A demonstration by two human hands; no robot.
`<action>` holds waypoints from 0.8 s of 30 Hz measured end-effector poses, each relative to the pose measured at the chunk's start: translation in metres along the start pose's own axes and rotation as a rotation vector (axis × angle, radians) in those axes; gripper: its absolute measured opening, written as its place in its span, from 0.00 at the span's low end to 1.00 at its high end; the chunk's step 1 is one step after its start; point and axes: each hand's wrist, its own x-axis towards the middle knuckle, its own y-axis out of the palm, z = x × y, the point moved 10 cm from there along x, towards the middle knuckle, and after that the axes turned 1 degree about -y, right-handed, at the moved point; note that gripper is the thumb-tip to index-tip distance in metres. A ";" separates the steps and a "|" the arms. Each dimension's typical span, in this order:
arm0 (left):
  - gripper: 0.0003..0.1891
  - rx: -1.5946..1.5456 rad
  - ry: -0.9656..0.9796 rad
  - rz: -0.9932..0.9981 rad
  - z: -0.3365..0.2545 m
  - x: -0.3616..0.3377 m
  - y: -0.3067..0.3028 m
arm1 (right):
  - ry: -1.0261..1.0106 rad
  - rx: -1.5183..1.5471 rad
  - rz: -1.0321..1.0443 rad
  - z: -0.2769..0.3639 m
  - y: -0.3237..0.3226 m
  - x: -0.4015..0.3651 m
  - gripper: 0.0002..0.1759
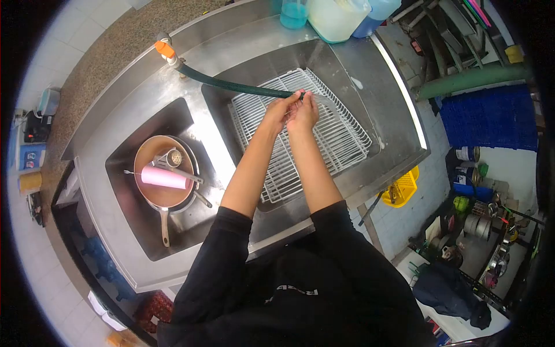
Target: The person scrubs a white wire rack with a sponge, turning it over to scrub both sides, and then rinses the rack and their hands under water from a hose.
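A dark green hose runs from the tap with an orange handle to my two hands. My left hand is closed near the hose's end. My right hand is pressed against it, its fingers closed round the hose tip; the exact grip of each finger is partly hidden. Both hands are above a white wire dish rack lying in the right sink basin. A faint clear streak, perhaps water, shows just right of the hose tip.
In the left basin a brown pan holds a pink tumbler, a strainer and other utensils. Jugs of liquid stand at the sink's back right. A yellow basket is beyond the sink's right edge.
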 end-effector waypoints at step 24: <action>0.14 0.121 0.046 -0.119 0.019 0.024 -0.064 | 0.371 0.284 -0.315 -0.103 -0.043 0.031 0.08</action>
